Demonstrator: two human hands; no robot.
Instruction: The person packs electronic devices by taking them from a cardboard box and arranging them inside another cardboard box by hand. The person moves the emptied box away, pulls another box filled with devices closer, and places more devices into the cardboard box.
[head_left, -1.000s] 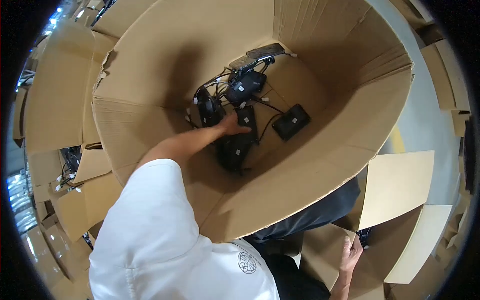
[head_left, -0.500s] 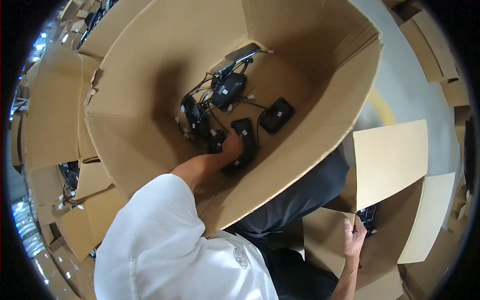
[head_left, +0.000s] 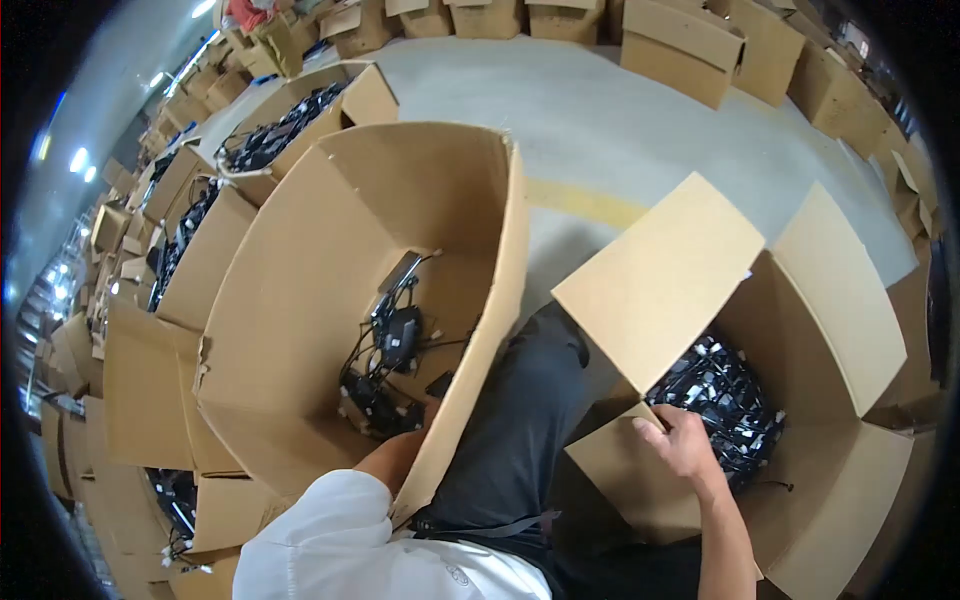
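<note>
My left arm reaches down into a tall brown cardboard box (head_left: 275, 270). Only a bit of my left hand (head_left: 430, 412) shows past the box's near wall, and its fingers are hidden. Beside it on the box floor lie black plastic units with cables and small white plugs, among them a rounded unit (head_left: 400, 338) and a flat one (head_left: 440, 384). My right hand (head_left: 684, 440) pinches the edge of a second cardboard box (head_left: 625, 470), thumb on the outer side, at the corner under a raised flap (head_left: 665, 280). Inside that box, many black cabled parts (head_left: 715, 400) are heaped.
My leg in dark trousers (head_left: 530, 410) stands between the two boxes. More open boxes of black parts (head_left: 275, 130) line the left side. Boxes (head_left: 680, 50) stand along the far side of the grey floor (head_left: 450, 80). A person (head_left: 265, 35) is at the far left.
My view has swung up and rightward, showing more floor and the right box's contents. The left hand, seen before on a flat black unit, is now mostly behind the wall. The right hand stays at its box edge.
</note>
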